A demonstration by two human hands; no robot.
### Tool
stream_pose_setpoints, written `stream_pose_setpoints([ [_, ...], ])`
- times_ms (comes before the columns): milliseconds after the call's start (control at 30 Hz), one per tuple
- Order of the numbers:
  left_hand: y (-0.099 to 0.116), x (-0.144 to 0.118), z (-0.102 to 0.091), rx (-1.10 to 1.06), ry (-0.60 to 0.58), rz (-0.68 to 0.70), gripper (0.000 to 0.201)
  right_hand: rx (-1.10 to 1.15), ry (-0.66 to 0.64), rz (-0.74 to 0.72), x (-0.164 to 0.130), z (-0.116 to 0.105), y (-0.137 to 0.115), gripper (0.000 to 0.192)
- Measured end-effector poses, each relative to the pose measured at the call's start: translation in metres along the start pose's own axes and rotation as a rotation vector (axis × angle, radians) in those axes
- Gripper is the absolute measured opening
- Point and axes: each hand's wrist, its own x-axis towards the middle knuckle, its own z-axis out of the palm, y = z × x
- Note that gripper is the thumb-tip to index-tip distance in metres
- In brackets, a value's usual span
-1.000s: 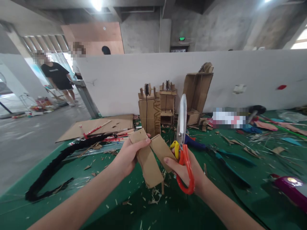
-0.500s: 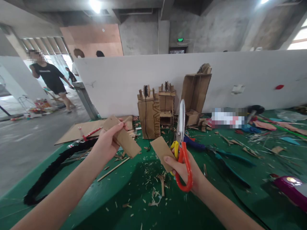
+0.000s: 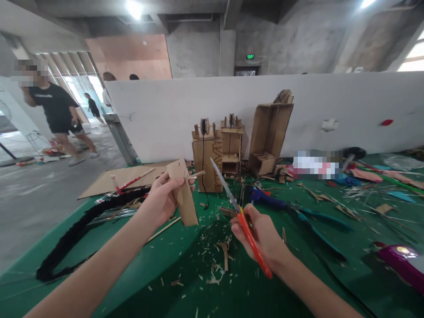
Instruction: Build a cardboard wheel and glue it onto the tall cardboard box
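Note:
My left hand [image 3: 161, 201] holds a narrow brown cardboard strip [image 3: 184, 194] upright above the green table [image 3: 139, 274]. My right hand [image 3: 263, 236] grips red-handled scissors [image 3: 243, 225], whose blades are closed and point up and to the left toward the strip. The blade tip stops a little short of the cardboard. A small cardboard offcut [image 3: 228, 212] lies on the table just beyond my right hand.
Cardboard models [image 3: 208, 154] and an open cardboard box [image 3: 270, 128] stand against the white partition. A black braided rope [image 3: 76, 229] lies at the left, flat cardboard [image 3: 112, 179] behind it. Teal pliers [image 3: 318, 216], scraps and a purple tool [image 3: 402, 260] lie at the right. People walk at the far left.
The second cardboard piece has left my right hand. The scissors have tilted from upright to pointing left. My left hand has turned its strip upright and brought it nearer the centre.

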Motion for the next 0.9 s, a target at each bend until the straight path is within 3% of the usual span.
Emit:
stream_pose_setpoints([
  [233, 0.001, -0.002, 0.011, -0.123, 0.078, 0.112, 0.028, -0.094, -0.070, 0.014, -0.002, -0.001, -0.006, 0.028],
  [467, 0.000, -0.008, 0.014, -0.075, -0.007, 0.182, 0.032, -0.297, -0.119, 0.019, -0.004, -0.006, -0.016, 0.029],
  [700, 0.001, -0.016, 0.018, 0.005, 0.032, 0.150, 0.033, -0.266, -0.205, 0.000, -0.004, -0.006, -0.015, 0.031],
  [900, -0.005, -0.023, 0.024, 0.035, -0.014, 0.190, 0.029, -0.411, -0.235, -0.012, -0.007, -0.005, -0.021, 0.034],
])
